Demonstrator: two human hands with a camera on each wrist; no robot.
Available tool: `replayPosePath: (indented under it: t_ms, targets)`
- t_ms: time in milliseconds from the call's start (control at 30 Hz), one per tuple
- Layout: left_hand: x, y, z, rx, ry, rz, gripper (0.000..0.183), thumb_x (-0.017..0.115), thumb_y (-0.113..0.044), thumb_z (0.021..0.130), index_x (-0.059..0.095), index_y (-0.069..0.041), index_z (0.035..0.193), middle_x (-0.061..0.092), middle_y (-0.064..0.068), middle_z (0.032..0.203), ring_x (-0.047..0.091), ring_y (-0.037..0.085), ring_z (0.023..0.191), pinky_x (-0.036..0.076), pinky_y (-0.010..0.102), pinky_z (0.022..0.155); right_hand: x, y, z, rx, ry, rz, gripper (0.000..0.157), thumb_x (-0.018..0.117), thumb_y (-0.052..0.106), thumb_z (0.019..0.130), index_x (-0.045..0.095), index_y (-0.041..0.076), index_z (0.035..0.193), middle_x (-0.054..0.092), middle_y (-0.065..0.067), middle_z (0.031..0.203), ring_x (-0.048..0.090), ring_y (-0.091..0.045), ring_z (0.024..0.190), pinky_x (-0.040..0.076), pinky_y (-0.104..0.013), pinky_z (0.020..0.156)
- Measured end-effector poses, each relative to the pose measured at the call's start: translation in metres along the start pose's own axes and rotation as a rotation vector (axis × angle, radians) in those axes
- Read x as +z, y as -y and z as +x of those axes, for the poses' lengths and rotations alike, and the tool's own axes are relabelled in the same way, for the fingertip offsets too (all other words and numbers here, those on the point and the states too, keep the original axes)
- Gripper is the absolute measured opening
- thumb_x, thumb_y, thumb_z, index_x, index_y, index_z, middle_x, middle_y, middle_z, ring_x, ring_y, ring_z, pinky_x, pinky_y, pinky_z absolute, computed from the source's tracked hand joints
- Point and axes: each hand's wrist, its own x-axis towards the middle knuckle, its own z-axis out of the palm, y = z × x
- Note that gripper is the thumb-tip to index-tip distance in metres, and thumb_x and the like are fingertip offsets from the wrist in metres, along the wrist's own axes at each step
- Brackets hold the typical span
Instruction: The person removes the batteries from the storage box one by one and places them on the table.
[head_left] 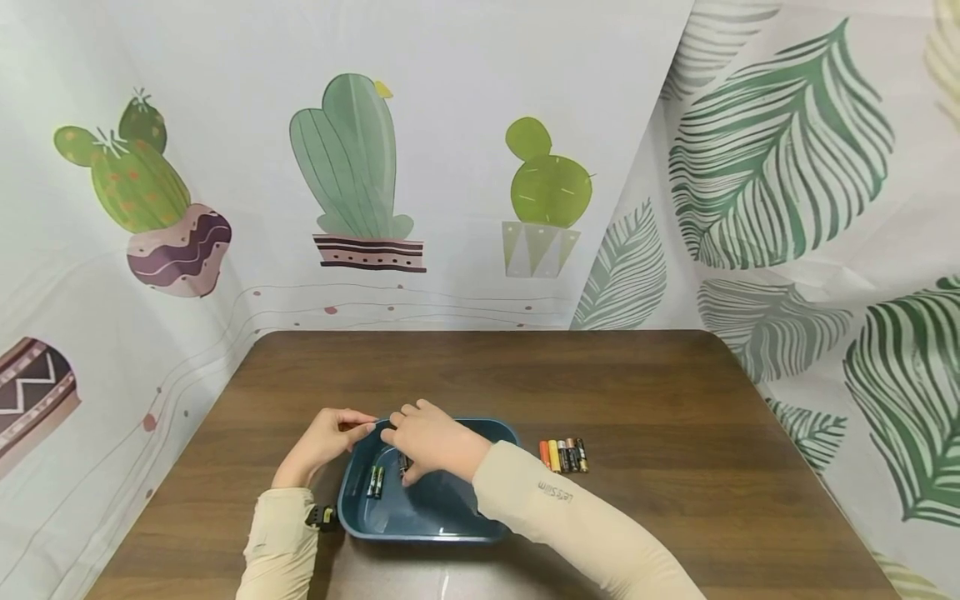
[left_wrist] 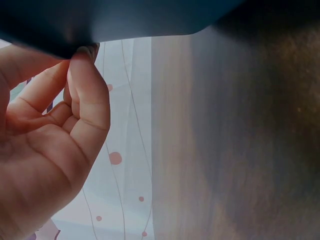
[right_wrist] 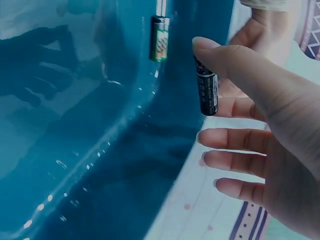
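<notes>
My left hand (head_left: 326, 442) pinches the rim of a blue plastic basin (head_left: 438, 517) at its far left corner. In the left wrist view, the thumb and fingers meet at the basin's edge. Over the basin's left part, my right hand (head_left: 431, 440) pinches a black battery (right_wrist: 207, 92) between thumb and index finger, its other fingers extended. Inside the basin, two black-and-green batteries (head_left: 375, 482) lie side by side near the left wall. Only one green battery (right_wrist: 160, 40) shows clearly in the right wrist view.
On the brown wooden table (head_left: 675, 467), right of the basin, several batteries (head_left: 564, 456) lie in a row, with orange, yellow and dark casings. A black device (head_left: 322, 517) sits by the left wrist. Behind the table hangs a printed cloth (head_left: 465, 167).
</notes>
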Motion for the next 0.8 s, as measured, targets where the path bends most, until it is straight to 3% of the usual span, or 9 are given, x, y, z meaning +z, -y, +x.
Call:
replayPosePath:
  t_ms: [233, 800]
  targets:
    - [0.002, 0.001, 0.001, 0.013, -0.005, 0.016, 0.019, 0.063, -0.002, 0.091, 0.069, 0.01, 0.104, 0.062, 0.01, 0.085, 0.048, 0.019, 0.057, 0.048, 0.033, 0.055, -0.007, -0.013, -0.014, 0.02, -0.044, 0.02, 0.067, 0.072, 0.062, 0.075, 0.058, 0.025, 0.129, 0.057, 0.001, 0.127, 0.049, -0.017, 0.114, 0.039, -0.033, 0.095]
    - [0.002, 0.002, 0.0, 0.019, -0.034, 0.034, 0.015, 0.066, -0.005, 0.09, 0.073, 0.003, 0.101, 0.064, 0.008, 0.085, 0.049, 0.017, 0.057, 0.05, 0.036, 0.057, -0.007, -0.048, -0.066, 0.125, -0.119, 0.059, 0.057, 0.073, 0.06, 0.075, 0.061, 0.023, 0.116, 0.057, 0.002, 0.11, 0.05, -0.019, 0.103, 0.04, -0.034, 0.085]
